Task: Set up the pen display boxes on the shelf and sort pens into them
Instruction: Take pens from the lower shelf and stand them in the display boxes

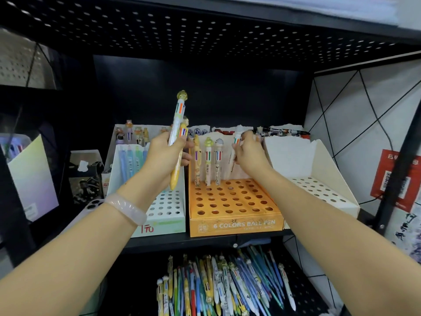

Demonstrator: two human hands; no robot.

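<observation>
An orange display box (235, 222) marked "6 COLORS BALL PEN" stands mid-shelf, with three multicolour pens (208, 164) upright in its back row of holes. My left hand (164, 156) grips two multicolour pens (178, 131), one white and one yellow, raised above the box's left edge. My right hand (248, 153) pinches a white multicolour pen (237, 139) over the back row, to the right of the standing pens. A white box (159, 215) with blue and green pens stands to the left, and a white box (319, 185) with bare holes to the right.
A heap of loose pens (223, 286) lies on the lower shelf. More pen boxes (136, 133) stand behind along the back. A pale holder (32, 176) and a small dark box (85, 172) sit at the left. A perforated black shelf (205, 30) hangs overhead.
</observation>
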